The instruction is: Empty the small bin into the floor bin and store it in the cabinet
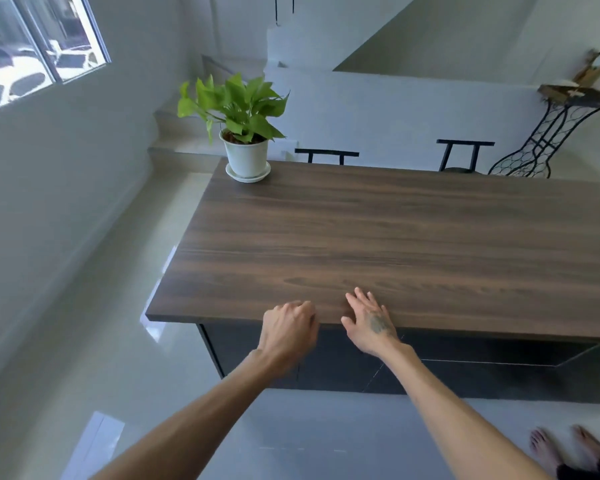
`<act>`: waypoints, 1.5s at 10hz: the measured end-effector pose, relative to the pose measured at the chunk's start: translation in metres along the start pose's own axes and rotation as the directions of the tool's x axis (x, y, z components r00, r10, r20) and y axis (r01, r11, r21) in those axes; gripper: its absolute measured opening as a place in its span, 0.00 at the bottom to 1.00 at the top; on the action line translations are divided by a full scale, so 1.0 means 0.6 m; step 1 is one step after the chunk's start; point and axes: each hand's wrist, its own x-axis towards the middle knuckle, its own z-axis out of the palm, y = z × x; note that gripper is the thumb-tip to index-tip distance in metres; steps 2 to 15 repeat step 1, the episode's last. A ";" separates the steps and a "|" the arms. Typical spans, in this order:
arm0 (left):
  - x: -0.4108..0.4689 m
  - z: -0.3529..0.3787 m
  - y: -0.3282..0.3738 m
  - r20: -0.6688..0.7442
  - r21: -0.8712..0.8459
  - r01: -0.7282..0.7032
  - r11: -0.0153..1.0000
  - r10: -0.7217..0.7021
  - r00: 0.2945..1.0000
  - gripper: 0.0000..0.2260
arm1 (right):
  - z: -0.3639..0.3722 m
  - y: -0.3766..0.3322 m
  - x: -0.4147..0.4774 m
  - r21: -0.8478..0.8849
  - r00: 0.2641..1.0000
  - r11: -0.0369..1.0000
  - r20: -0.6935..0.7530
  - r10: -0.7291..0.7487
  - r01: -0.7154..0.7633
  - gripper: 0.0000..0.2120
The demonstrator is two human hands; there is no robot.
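No small bin and no floor bin appear in this view. A dark cabinet (343,362) with closed doors stands under a brown wooden countertop (378,237). My left hand (286,332) hovers at the counter's near edge with its fingers curled and nothing in it. My right hand (369,322) lies flat beside it, fingers spread over the counter's front edge, holding nothing. Both forearms reach in from the bottom of the frame.
A potted green plant (245,133) in a white pot stands on the counter's far left corner. Two black stools (465,154) sit behind the counter, a wire stand (548,140) at the far right. Glossy grey floor (118,341) lies left; bare feet (565,448) show bottom right.
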 end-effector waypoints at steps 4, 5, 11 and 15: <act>0.030 -0.013 -0.011 -0.079 0.087 -0.081 0.993 0.088 0.993 0.12 | -0.041 -0.029 -0.034 0.234 0.997 0.971 -0.060 -0.040 0.053 0.27; 0.030 -0.013 -0.011 -0.079 0.087 -0.081 0.993 0.088 0.993 0.12 | -0.041 -0.029 -0.034 0.234 0.997 0.971 -0.060 -0.040 0.053 0.27; 0.030 -0.013 -0.011 -0.079 0.087 -0.081 0.993 0.088 0.993 0.12 | -0.041 -0.029 -0.034 0.234 0.997 0.971 -0.060 -0.040 0.053 0.27; 0.030 -0.013 -0.011 -0.079 0.087 -0.081 0.993 0.088 0.993 0.12 | -0.041 -0.029 -0.034 0.234 0.997 0.971 -0.060 -0.040 0.053 0.27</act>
